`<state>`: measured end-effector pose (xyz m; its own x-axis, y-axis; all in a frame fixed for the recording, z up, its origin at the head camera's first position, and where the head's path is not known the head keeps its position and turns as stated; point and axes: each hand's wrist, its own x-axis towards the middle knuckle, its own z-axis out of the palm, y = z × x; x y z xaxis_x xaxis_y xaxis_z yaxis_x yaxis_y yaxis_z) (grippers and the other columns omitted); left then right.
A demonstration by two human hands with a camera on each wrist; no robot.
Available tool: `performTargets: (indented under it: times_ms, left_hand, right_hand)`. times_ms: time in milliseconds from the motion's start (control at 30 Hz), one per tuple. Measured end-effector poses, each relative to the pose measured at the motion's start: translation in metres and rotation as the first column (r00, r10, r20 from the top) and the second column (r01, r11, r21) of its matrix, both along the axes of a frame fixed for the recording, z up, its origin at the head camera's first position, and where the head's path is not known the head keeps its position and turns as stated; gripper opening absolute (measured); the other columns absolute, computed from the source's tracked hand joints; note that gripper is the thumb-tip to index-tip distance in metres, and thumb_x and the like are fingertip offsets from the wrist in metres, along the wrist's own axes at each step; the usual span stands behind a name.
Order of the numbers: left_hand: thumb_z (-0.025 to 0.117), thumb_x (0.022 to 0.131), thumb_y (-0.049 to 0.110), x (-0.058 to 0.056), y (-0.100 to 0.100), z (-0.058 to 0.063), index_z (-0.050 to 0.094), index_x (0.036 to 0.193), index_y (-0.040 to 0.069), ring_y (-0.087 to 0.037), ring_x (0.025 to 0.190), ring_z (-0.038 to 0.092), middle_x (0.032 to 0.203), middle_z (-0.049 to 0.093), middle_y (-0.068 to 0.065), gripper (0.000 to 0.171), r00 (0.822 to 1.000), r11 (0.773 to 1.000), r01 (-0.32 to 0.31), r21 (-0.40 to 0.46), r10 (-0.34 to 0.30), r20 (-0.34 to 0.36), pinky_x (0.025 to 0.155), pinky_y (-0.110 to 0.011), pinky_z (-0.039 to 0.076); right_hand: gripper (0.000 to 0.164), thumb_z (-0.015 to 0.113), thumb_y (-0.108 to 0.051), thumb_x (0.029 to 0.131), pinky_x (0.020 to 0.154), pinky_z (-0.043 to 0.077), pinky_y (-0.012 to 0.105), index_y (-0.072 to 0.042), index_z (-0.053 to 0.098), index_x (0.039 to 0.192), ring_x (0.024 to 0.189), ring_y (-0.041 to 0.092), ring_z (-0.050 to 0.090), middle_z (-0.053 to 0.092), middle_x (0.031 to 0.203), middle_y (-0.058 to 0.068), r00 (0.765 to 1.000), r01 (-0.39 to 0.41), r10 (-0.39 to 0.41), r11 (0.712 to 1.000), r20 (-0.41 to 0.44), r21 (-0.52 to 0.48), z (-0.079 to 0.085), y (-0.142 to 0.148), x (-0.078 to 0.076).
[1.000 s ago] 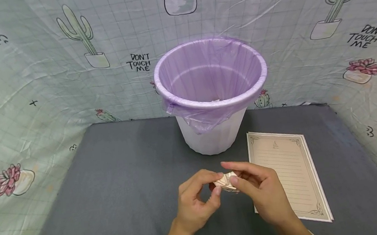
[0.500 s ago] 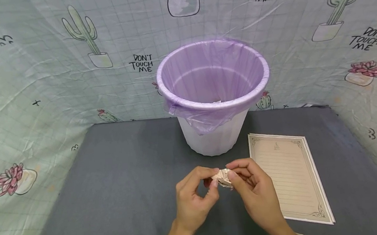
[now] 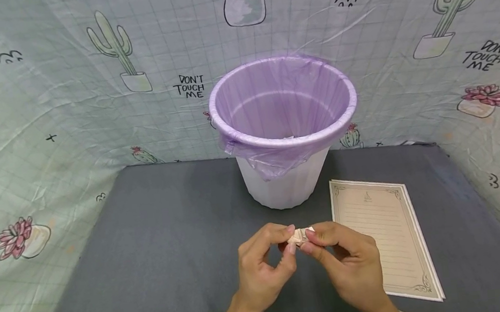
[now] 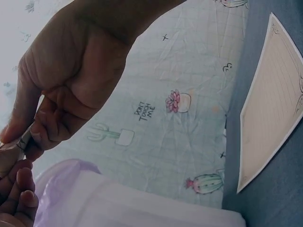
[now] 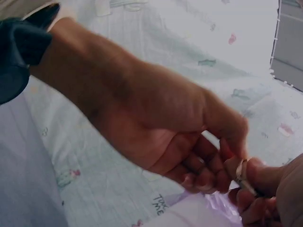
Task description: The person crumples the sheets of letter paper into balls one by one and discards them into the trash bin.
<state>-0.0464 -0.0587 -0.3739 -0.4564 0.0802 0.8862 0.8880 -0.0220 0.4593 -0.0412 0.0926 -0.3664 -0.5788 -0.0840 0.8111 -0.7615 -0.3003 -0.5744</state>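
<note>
A small, tightly folded wad of cream paper [image 3: 300,235] is held between both hands, over the dark table and in front of the bin. My left hand [image 3: 262,278] pinches its left end between thumb and forefinger. At the right end, my right hand [image 3: 355,264] pinches it with thumb and forefinger, the other fingers curled beneath. In the left wrist view, the right hand [image 4: 80,66] comes in from above and the wad is mostly covered by fingers. The right wrist view shows a pale edge of the paper wad [image 5: 242,174] between both hands' fingertips.
A white bin [image 3: 284,185] with a purple liner [image 3: 267,101] stands at the back middle; a pale scrap shows inside. Right of the hands lie several stacked sheets of lined, bordered letter paper [image 3: 381,228]. A cactus-printed cloth [image 3: 162,44] hangs around the table [image 3: 163,244].
The right forefinger, raised and stretched forward a second ago, has come down onto the paper wad beside the thumb. The left hand keeps its pinch, and the wad has turned a little.
</note>
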Motion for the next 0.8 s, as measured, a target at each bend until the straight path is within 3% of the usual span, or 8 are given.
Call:
performTargets:
  times_ms: [267, 367, 467, 567, 700, 800]
  left_hand:
    - [0.053, 0.097, 0.006, -0.005, -0.006, 0.015, 0.058, 0.099, -0.013, -0.019, 0.071, 0.059, 0.087, 0.063, -0.019, 0.019, 0.997, 0.993, 0.058, -0.103, -0.062, -0.043, 0.064, -0.023, 0.052]
    - [0.054, 0.098, 0.011, -0.009, -0.011, 0.022, 0.059, 0.101, -0.012, -0.022, 0.077, 0.063, 0.090, 0.064, -0.019, 0.024, 0.994, 0.989, 0.023, -0.145, -0.038, -0.104, 0.070, -0.026, 0.053]
    - [0.055, 0.098, 0.012, -0.017, -0.017, 0.030, 0.062, 0.100, -0.010, -0.025, 0.082, 0.064, 0.092, 0.065, -0.018, 0.023, 0.988, 0.989, -0.065, -0.130, 0.045, -0.149, 0.075, -0.030, 0.053]
    - [0.057, 0.097, 0.012, -0.027, -0.027, 0.039, 0.064, 0.097, -0.009, -0.028, 0.085, 0.063, 0.092, 0.065, -0.018, 0.021, 0.969, 0.979, -0.198, -0.058, 0.187, -0.160, 0.078, -0.033, 0.052]
    - [0.060, 0.095, 0.013, -0.044, -0.041, 0.051, 0.066, 0.098, -0.008, -0.032, 0.090, 0.061, 0.097, 0.065, -0.020, 0.022, 0.917, 0.931, -0.365, 0.012, 0.362, -0.168, 0.081, -0.036, 0.049]
    - [0.062, 0.094, 0.015, -0.061, -0.049, 0.058, 0.067, 0.101, -0.006, -0.033, 0.096, 0.059, 0.103, 0.065, -0.019, 0.023, 0.875, 0.889, -0.457, 0.018, 0.453, -0.173, 0.083, -0.040, 0.047]
  right_hand:
    - [0.011, 0.073, 0.010, 0.078, 0.063, 0.051, 0.018, 0.014, 0.066, 0.086, 0.076, 0.019, 0.063, 0.067, 0.087, 0.023, 0.982, 0.069, -0.073, 0.997, -0.176, -0.030, 0.009, 0.001, -0.005]
    - [0.012, 0.074, 0.010, 0.077, 0.061, 0.050, 0.018, 0.016, 0.065, 0.083, 0.074, 0.020, 0.063, 0.066, 0.087, 0.024, 0.975, 0.071, -0.082, 0.996, -0.206, -0.060, 0.014, 0.004, -0.007]
    - [0.014, 0.075, 0.011, 0.076, 0.062, 0.051, 0.017, 0.019, 0.063, 0.079, 0.074, 0.021, 0.064, 0.067, 0.085, 0.025, 0.971, 0.089, -0.111, 0.990, -0.210, -0.111, 0.019, 0.008, -0.011]
    - [0.016, 0.076, 0.012, 0.074, 0.058, 0.048, 0.015, 0.020, 0.062, 0.075, 0.072, 0.019, 0.063, 0.067, 0.083, 0.024, 0.970, 0.130, -0.159, 0.979, -0.186, -0.159, 0.022, 0.015, -0.015]
    - [0.019, 0.078, 0.011, 0.072, 0.056, 0.045, 0.014, 0.021, 0.061, 0.072, 0.069, 0.016, 0.061, 0.067, 0.080, 0.022, 0.966, 0.173, -0.205, 0.966, -0.156, -0.194, 0.026, 0.024, -0.020]
    - [0.021, 0.079, 0.012, 0.070, 0.061, 0.048, 0.015, 0.022, 0.061, 0.073, 0.069, 0.017, 0.063, 0.068, 0.081, 0.023, 0.968, 0.172, -0.206, 0.961, -0.142, -0.218, 0.029, 0.028, -0.024]
